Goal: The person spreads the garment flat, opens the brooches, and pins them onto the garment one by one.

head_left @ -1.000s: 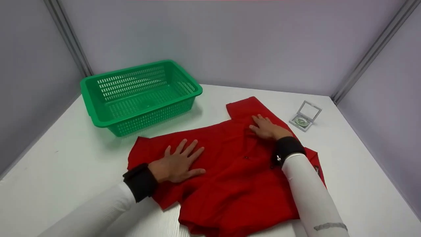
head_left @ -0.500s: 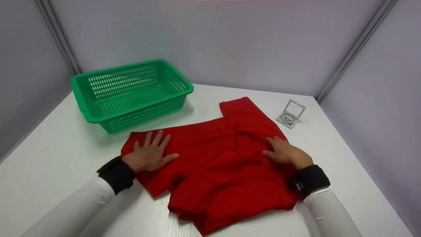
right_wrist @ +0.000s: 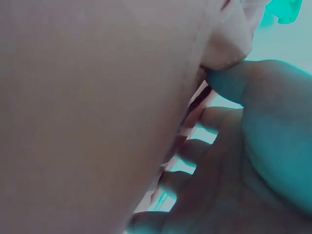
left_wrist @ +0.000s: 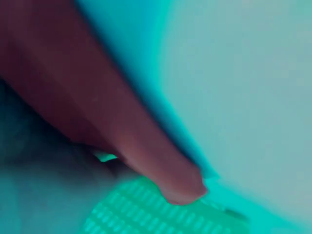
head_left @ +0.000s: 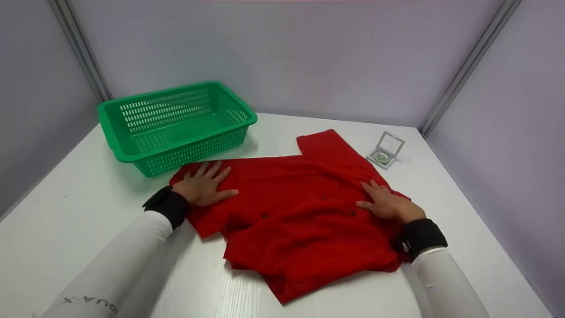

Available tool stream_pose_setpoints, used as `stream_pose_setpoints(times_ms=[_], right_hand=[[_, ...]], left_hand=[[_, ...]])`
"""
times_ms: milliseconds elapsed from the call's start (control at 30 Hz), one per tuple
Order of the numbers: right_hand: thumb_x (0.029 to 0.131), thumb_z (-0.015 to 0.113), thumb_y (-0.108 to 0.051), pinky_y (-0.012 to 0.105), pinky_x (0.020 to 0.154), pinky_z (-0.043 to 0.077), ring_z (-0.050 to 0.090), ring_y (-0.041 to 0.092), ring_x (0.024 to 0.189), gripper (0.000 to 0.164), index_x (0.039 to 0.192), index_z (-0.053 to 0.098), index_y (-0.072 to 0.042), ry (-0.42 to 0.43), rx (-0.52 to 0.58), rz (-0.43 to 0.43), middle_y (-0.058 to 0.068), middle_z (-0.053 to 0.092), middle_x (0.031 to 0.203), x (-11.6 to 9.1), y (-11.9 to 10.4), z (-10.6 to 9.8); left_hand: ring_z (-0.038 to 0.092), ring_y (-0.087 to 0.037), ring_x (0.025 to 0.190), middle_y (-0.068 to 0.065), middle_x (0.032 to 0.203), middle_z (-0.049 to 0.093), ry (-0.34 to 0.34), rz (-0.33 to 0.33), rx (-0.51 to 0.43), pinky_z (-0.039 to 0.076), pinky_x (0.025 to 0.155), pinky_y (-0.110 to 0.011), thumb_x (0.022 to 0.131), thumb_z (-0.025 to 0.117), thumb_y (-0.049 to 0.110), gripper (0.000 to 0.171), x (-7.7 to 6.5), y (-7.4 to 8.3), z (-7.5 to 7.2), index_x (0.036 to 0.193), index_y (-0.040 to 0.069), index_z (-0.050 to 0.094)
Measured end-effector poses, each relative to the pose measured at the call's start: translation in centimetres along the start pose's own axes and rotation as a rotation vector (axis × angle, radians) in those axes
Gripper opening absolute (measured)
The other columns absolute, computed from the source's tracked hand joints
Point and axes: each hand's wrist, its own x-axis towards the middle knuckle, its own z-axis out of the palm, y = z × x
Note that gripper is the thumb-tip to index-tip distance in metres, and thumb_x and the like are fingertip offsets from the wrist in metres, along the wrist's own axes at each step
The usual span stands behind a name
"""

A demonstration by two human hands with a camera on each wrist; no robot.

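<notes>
A red short-sleeved shirt [head_left: 282,190] with small dark buttons lies spread over the white table, wrinkled along its lower half. My left hand [head_left: 204,185] rests on its left sleeve area with fingers spread and straight. Toward the right side of the shirt, my right hand [head_left: 386,203] lies on the cloth, fingers extended. In the left wrist view a finger [left_wrist: 161,165] shows close up, with the green basket beyond it. The right wrist view has my right hand [right_wrist: 219,165] beside the shirt fabric [right_wrist: 97,107], its fingertips partly hidden by the cloth.
The green plastic basket [head_left: 185,148] stands at the back left, just behind the left sleeve. A small clear-lidded case [head_left: 383,155], propped open with a round greenish item inside, sits at the back right. Grey-white walls [head_left: 282,57] enclose the table [head_left: 88,229].
My left hand has slid left and then forward on the shirt, bringing its left part closer to the basket. The right hand has moved toward the shirt's right edge. The lower folds have shifted and flattened somewhat.
</notes>
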Motion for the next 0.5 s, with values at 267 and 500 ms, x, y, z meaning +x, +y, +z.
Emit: stream_pose_setpoints(times_ms=[267,500], right_hand=[[0.099,0.053,-0.042,0.070,0.115,0.016,0.013,0.057,0.145,0.077,0.154,0.021,0.002,0.088,0.001,-0.036,0.034,0.013,0.159,0.1,1.3,0.0],[0.096,0.062,-0.028,0.061,0.117,0.027,0.029,0.047,0.144,0.064,0.146,0.039,0.004,0.295,-0.007,-0.157,0.030,0.032,0.154,-1.7,-1.2,0.4]], left_hand=[[0.040,-0.044,0.135,-0.022,0.151,0.040,0.290,0.130,0.106,0.037,0.108,-0.063,0.096,0.057,0.044,0.068,-0.7,1.6,-0.6,0.147,0.003,0.040],[0.053,-0.014,0.086,-0.001,0.100,0.058,0.421,0.384,0.029,0.051,0.076,-0.031,0.089,0.067,0.046,0.040,-7.6,6.9,0.1,0.110,0.013,0.063]])
